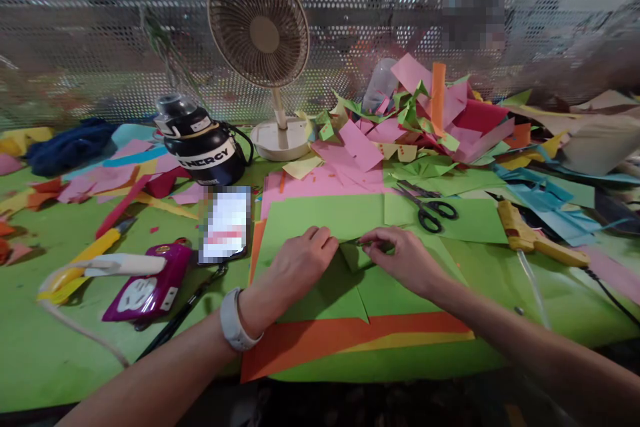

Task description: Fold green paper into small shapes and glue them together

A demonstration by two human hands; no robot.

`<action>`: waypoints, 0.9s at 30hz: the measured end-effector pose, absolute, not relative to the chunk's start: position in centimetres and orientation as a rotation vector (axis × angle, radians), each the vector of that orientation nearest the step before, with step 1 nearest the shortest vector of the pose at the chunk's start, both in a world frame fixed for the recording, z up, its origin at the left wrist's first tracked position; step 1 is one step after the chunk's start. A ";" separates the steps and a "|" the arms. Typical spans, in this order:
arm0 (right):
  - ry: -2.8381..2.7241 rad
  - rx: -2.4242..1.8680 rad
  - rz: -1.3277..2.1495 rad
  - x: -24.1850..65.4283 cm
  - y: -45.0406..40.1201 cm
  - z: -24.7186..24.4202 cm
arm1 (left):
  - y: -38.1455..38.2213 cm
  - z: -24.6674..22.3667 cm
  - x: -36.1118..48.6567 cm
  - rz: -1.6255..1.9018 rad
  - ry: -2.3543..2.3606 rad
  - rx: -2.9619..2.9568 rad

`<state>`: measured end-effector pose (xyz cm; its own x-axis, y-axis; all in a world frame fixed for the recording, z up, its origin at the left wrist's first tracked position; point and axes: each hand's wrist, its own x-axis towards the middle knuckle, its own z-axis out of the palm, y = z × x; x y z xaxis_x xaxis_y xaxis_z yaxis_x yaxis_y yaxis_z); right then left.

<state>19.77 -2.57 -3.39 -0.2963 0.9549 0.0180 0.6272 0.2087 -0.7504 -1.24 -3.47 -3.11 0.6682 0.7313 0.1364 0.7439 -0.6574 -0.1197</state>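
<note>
In the head view, a green sheet (325,210) lies on a stack of coloured paper with orange paper (295,340) under its front edge. A small folded green piece (356,259) sits between my hands near the middle. My left hand (307,260), with a white watch on the wrist, rests on the green paper at the piece's left side, fingers bent together; what lies under them is hidden. My right hand (393,253) pinches the upper right edge of the piece between thumb and forefinger. Black-handled scissors (435,213) lie open just beyond my right hand.
A yellow glue gun (530,237) lies at the right. On the left are a phone (225,227), a purple device (153,280) with a white cable, and a yellow cutter (100,243). Behind stand a black bottle (210,150), a fan (265,33) and heaped paper scraps (365,147).
</note>
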 end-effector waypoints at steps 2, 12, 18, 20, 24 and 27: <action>-2.011 -1.462 0.854 19.7 -2.6 -3.3 | -3.4 -3.2 -1.3 -0.135 -1.209 -2.721; -1.927 -1.473 1.010 19.0 -2.5 -3.8 | -3.5 -3.0 -1.2 -0.136 -1.199 -2.707; -1.897 -1.520 1.035 19.3 -2.6 -4.0 | -3.4 -3.3 -1.3 -0.182 -1.176 -2.703; -1.906 -1.551 1.028 19.2 -2.5 -3.9 | -3.4 -3.3 -1.3 -0.199 -1.171 -2.694; -1.913 -1.568 1.034 19.0 -2.3 -3.7 | -3.8 -3.1 -1.2 -0.188 -1.163 -2.669; -1.916 -1.557 1.021 18.9 -2.2 -3.6 | -5.0 -2.9 -0.8 -0.194 -1.130 -2.647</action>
